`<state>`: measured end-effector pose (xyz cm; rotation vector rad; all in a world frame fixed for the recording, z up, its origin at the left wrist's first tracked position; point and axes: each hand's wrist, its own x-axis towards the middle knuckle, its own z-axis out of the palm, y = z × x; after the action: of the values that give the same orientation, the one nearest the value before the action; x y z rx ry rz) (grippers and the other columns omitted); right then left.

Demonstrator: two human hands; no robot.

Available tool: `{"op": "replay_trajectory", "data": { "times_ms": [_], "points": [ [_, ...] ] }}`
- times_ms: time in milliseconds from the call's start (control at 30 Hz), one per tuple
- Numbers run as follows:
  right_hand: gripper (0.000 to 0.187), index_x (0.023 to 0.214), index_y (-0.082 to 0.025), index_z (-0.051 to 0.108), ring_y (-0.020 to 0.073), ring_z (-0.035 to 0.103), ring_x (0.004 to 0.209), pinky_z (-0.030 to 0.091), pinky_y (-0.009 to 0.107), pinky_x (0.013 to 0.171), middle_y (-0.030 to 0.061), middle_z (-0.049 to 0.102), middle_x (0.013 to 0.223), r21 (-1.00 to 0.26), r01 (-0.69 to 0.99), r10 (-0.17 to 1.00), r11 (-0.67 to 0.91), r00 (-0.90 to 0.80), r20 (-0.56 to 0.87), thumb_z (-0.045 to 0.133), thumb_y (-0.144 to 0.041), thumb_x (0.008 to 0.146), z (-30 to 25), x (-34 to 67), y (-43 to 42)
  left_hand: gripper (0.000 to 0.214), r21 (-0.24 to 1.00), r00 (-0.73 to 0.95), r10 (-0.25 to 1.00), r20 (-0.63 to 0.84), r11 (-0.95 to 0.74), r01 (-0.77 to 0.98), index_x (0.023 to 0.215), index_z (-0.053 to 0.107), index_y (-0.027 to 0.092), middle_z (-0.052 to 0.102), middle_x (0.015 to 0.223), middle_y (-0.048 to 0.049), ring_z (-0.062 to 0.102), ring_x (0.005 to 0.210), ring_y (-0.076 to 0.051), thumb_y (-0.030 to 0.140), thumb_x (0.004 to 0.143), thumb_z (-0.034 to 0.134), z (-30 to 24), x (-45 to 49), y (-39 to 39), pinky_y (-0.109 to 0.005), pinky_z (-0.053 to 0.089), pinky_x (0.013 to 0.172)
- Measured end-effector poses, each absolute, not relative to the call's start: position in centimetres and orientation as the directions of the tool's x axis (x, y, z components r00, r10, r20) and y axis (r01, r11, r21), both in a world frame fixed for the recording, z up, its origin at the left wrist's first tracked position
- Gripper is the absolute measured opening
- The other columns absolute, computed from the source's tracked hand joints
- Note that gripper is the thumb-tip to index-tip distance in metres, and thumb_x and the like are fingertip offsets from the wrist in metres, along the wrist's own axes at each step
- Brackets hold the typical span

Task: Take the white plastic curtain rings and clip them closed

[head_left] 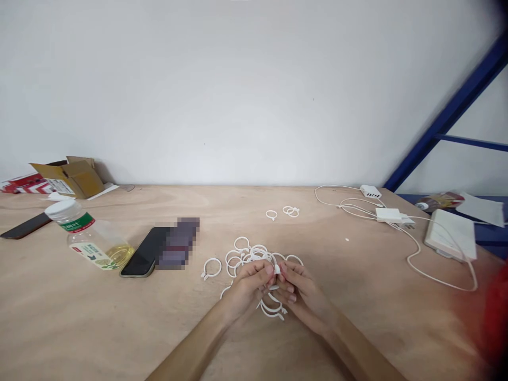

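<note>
While your forearms reach in from the near side of the desk (190, 328), your left hand (254, 281) and right hand (304, 293) meet in front of you, thumb and forefinger drawn together in each grip. Between them you pinch a white ring (277, 269) by its small clasp end; your fingers hide much of the rest.

To your left, the phone (143, 254) and the bottle (89, 238) stand well apart from your left hand. To your right, wood stretches between your right hand and the looping white cable (419, 248); the desk's right edge lies beyond the cable, and the wall (238, 95) bounds the far edge.

The loose rings (254, 256) are thin, white and round with little clasps, heaped and overlapping behind and below your hands; three others lie farther back.
</note>
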<state>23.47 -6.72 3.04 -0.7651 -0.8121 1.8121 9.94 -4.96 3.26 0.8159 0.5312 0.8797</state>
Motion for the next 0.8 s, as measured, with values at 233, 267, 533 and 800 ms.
{"op": "replay_trajectory", "data": {
  "times_ms": [233,267,533,800],
  "points": [
    [0.035,0.059,-0.018,0.051,0.0041,0.02,0.042,0.022,0.02,0.043,-0.0083,0.033,0.048,-0.681,-0.658,0.943,-0.32,-0.293,-0.16,0.074,-0.042,0.07,2.9,23.3,-6.9,0.043,0.763,0.568,0.82,-0.072,0.412,-0.497,0.055,0.046,0.017,0.04,0.058,0.0018,0.042,0.058,-0.011,0.049,0.067,0.072,3.8,9.6,-4.9,-0.029,0.041,0.064],
    [0.034,0.06,-0.018,0.053,0.0042,0.023,0.042,0.023,0.021,0.044,-0.0076,0.037,0.048,-0.697,-0.644,0.944,-0.316,-0.29,-0.159,0.074,-0.042,0.07,3.0,23.2,-6.9,0.042,0.776,0.565,0.823,-0.064,0.397,-0.49,0.055,0.046,0.017,0.041,0.06,0.0013,0.044,0.059,-0.012,0.05,0.067,0.071,3.7,9.5,-4.9,-0.029,0.041,0.065],
    [0.03,0.069,-0.018,0.063,0.0106,0.04,0.049,0.03,0.023,0.047,-0.0033,0.049,0.054,-0.999,-0.027,0.986,-0.044,0.16,-0.048,0.066,-0.047,0.073,2.6,25.4,-3.7,0.021,0.906,0.384,0.863,0.329,-0.403,0.129,0.063,0.056,0.017,0.051,0.065,-0.0008,0.046,0.064,-0.013,0.03,0.079,0.063,2.6,9.1,-4.7,-0.027,0.035,0.063],
    [0.039,0.111,-0.017,0.065,0.0189,0.058,0.09,0.041,0.029,0.085,0.0076,0.067,0.097,-0.754,0.651,0.964,0.088,0.135,0.229,0.046,-0.012,0.077,0.0,28.2,6.9,0.025,0.536,0.425,0.675,0.604,-0.738,0.41,0.057,0.053,0.017,0.054,0.064,-0.0017,0.048,0.06,-0.011,0.017,0.082,0.055,0.8,9.4,-4.9,-0.025,0.035,0.056]
  ]
}}
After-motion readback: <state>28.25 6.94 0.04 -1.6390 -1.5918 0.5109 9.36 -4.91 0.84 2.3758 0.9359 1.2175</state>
